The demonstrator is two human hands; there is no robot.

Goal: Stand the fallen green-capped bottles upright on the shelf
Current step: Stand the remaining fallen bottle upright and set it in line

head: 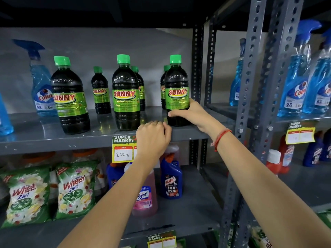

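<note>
At the left of the frame a blue spray bottle (42,86) stands behind the first green-capped bottle (69,97), which is upright near the front of the shelf (53,140). A smaller bottle (100,92) stands further back, then the middle bottle (126,95) upright at frame centre with another partly hidden behind it. No bottle lies on its side in view, so the job looks close to finished.

Below centre, the left hand (153,136) is curled into a loose fist on the shelf's front lip, holding nothing, beside the price tag (123,149).

Right of centre, the right hand (188,113) wraps the lower half of the right-hand bottle (177,92), thumb across the front, fingers behind, base on the shelf.

These bottles look full of dark liquid, so probably heavy for their size and bottom-weighted (steady once set down). The plastic wall seems stiff, the glossy label likely slick; the body below the label, where the hand sits, seems the best hold.
</note>
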